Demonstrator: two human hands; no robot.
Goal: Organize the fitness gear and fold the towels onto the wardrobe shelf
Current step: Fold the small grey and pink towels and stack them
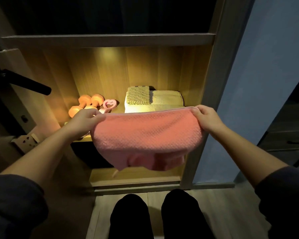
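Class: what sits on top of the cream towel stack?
On the cream towel stack, left half, sits a folded olive towel. The held pink towel hides its front edge.

Single head-worn camera looks forward and down, close to the wardrobe shelf (120,109).
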